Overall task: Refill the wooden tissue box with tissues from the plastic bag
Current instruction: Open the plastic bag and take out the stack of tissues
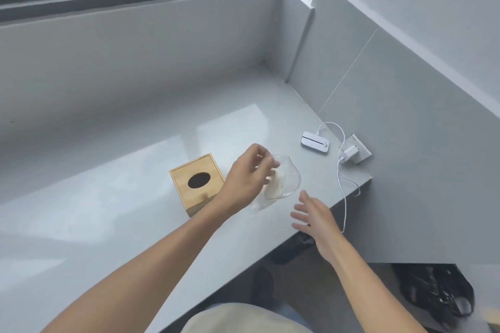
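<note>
A wooden tissue box [192, 181] with a dark oval slot in its lid stands on the grey counter [108, 211]. Just right of it lies a clear plastic bag [284, 184] with pale tissue showing inside. My left hand [249, 176] hovers over the bag's left part, fingers curled at its top edge; whether it grips the bag is unclear. My right hand [313, 217] is spread flat with fingers apart, a little below and right of the bag, holding nothing.
A white device [315, 142] with a white cable [343, 184] and a charger plug [350, 153] in a socket sit at the right. The counter's front edge runs under my right hand. A black bag [438, 295] lies on the floor below. Walls enclose the back and right.
</note>
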